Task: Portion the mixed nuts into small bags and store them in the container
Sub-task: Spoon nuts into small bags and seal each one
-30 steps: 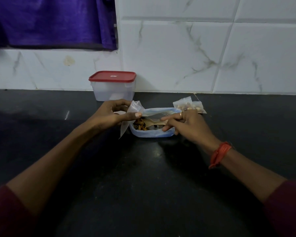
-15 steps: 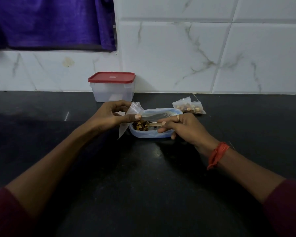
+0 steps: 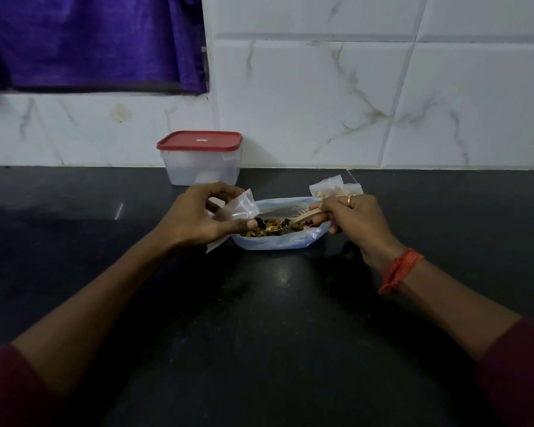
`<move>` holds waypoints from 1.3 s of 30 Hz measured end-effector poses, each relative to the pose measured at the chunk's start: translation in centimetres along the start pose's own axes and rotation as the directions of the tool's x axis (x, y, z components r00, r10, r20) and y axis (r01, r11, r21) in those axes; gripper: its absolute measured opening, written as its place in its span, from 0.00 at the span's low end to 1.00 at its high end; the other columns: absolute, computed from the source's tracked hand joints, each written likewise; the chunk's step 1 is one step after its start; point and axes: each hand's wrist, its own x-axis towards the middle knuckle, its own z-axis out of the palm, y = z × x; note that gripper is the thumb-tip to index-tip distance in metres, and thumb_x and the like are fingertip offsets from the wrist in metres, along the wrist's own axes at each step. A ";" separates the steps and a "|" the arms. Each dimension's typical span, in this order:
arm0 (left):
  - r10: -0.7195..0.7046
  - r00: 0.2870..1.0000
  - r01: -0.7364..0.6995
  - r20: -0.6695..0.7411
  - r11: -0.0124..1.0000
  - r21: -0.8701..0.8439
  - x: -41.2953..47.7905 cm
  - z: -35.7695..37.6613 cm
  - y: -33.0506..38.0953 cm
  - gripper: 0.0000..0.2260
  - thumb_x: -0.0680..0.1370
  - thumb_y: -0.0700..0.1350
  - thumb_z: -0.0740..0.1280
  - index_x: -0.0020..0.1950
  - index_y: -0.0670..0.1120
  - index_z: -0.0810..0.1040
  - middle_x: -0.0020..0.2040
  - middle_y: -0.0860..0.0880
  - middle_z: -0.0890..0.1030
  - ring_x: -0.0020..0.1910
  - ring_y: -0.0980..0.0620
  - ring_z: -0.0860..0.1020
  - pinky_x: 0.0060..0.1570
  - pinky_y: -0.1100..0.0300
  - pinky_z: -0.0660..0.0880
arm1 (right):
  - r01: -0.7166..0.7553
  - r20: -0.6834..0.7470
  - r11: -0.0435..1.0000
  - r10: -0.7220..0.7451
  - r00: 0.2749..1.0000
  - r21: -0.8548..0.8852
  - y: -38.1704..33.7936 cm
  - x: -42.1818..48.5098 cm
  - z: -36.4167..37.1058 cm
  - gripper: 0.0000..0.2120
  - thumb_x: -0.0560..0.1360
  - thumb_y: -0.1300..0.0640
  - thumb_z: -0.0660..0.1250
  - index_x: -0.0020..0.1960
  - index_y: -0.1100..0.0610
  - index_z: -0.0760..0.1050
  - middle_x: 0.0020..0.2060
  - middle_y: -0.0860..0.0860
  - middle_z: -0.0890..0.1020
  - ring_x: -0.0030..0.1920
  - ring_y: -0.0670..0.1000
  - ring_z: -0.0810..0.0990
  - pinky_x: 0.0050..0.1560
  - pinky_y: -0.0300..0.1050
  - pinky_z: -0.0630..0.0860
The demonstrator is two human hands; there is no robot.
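A large clear bag [image 3: 278, 241] of mixed nuts [image 3: 259, 232] lies open on the black counter [image 3: 259, 318]. My left hand [image 3: 204, 220] pinches a small clear bag [image 3: 239, 206] at the big bag's left end, its mouth turned toward the nuts. My right hand [image 3: 349, 220] grips a spoon [image 3: 293, 221] whose bowl lies among the nuts. A filled small bag [image 3: 335, 188] lies just behind my right hand. The clear container with a red lid [image 3: 201, 158] stands closed at the wall.
A white marble-tiled wall [image 3: 352, 103] backs the counter. A purple cloth [image 3: 90, 41] hangs at the upper left. An orange thread band [image 3: 398, 272] circles my right wrist.
My right hand has pushed the spoon leftward into the nuts, toward the small bag. The left hand has kept the small bag in place.
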 end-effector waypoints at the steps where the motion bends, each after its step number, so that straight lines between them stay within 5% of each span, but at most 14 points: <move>1: 0.013 1.000 -0.012 -0.006 1.000 0.024 -0.1 0.0 0.0 0.34 0.62 0.69 0.73 0.63 0.56 0.77 0.58 0.55 0.80 0.51 0.57 0.78 0.43 0.66 0.73 | 0.001 -0.011 1.000 -0.001 1.000 0.003 0.0 0.1 -0.2 0.09 0.77 0.60 0.66 0.44 0.56 0.86 0.35 0.52 0.87 0.33 0.44 0.82 0.33 0.34 0.73; 7: 0.077 0.997 -0.073 -0.030 0.991 0.116 -0.3 0.3 0.1 0.37 0.62 0.71 0.74 0.66 0.55 0.76 0.59 0.57 0.79 0.53 0.55 0.78 0.44 0.64 0.74 | 0.001 -0.062 1.000 -0.002 0.998 -0.021 0.4 0.7 -0.7 0.10 0.76 0.58 0.66 0.41 0.54 0.86 0.34 0.51 0.86 0.39 0.50 0.82 0.37 0.39 0.73; 18: 0.178 0.982 -0.156 -0.062 0.951 0.266 -0.6 0.5 0.7 0.36 0.63 0.72 0.69 0.66 0.54 0.78 0.57 0.57 0.79 0.49 0.58 0.77 0.42 0.66 0.72 | 0.037 -0.075 0.996 -0.031 0.997 0.078 -0.1 0.9 -1.0 0.13 0.78 0.61 0.64 0.40 0.53 0.84 0.32 0.50 0.85 0.34 0.45 0.78 0.33 0.35 0.73; 23: 0.190 0.980 -0.164 -0.067 0.944 0.287 -0.5 0.5 0.7 0.37 0.63 0.74 0.67 0.65 0.53 0.79 0.58 0.55 0.81 0.49 0.58 0.78 0.45 0.64 0.74 | 0.102 -0.065 0.971 -0.090 0.994 0.214 -1.3 0.4 -1.0 0.12 0.77 0.63 0.64 0.41 0.58 0.85 0.37 0.60 0.85 0.37 0.51 0.77 0.32 0.34 0.73; 31: 0.259 0.964 -0.232 -0.066 0.932 0.278 -0.9 1.0 1.9 0.33 0.66 0.72 0.68 0.63 0.53 0.80 0.54 0.56 0.82 0.48 0.59 0.77 0.44 0.64 0.72 | 0.175 0.031 0.957 -0.187 0.982 0.232 -2.0 -1.3 0.4 0.12 0.79 0.64 0.63 0.43 0.58 0.85 0.32 0.53 0.84 0.31 0.46 0.78 0.31 0.34 0.74; 35: 0.253 0.963 -0.231 -0.091 0.952 0.201 -1.1 1.3 2.1 0.32 0.65 0.70 0.70 0.62 0.52 0.81 0.53 0.56 0.82 0.48 0.59 0.79 0.46 0.59 0.77 | 0.288 0.102 0.949 -0.301 0.948 0.127 -2.1 -2.0 0.9 0.10 0.80 0.62 0.64 0.48 0.56 0.85 0.33 0.49 0.85 0.29 0.45 0.77 0.34 0.35 0.76; 39: 0.241 0.965 -0.219 -0.103 0.957 0.189 -1.1 1.5 2.3 0.32 0.64 0.71 0.69 0.62 0.53 0.81 0.52 0.57 0.82 0.48 0.60 0.79 0.46 0.64 0.74 | 0.506 0.188 0.862 -0.500 0.845 0.021 -2.2 -2.6 0.8 0.07 0.79 0.59 0.68 0.54 0.55 0.84 0.36 0.46 0.86 0.32 0.42 0.81 0.38 0.35 0.77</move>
